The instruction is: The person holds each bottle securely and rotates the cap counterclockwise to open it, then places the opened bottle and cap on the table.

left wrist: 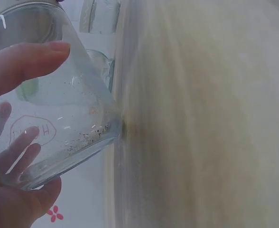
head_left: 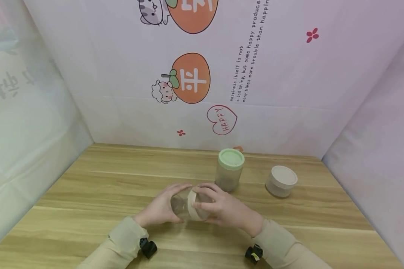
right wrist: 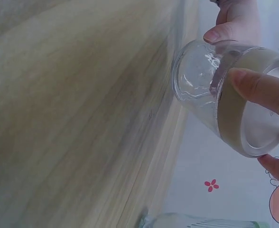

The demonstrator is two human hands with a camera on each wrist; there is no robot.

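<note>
A clear glass jar (head_left: pixel 180 206) with a cream lid (head_left: pixel 192 204) lies tipped toward its side between the two hands, close over the wooden table. My left hand (head_left: pixel 159 207) grips the glass body, thumb on one side and fingers on the other. The right hand (head_left: pixel 229 207) holds the lid end, and in the right wrist view its thumb presses on the cream rim (right wrist: pixel 232 111). Small dark specks (left wrist: pixel 89 137) show inside the glass near its base in the left wrist view. The lid is on the jar.
Behind the right hand stands a taller jar (head_left: pixel 229 175) with a light green lid. Farther right is a short jar (head_left: pixel 281 183) with a whitish lid. A printed white cloth (head_left: pixel 272 127) hangs at the table's (head_left: pixel 138 164) back edge, with more cloth at both sides.
</note>
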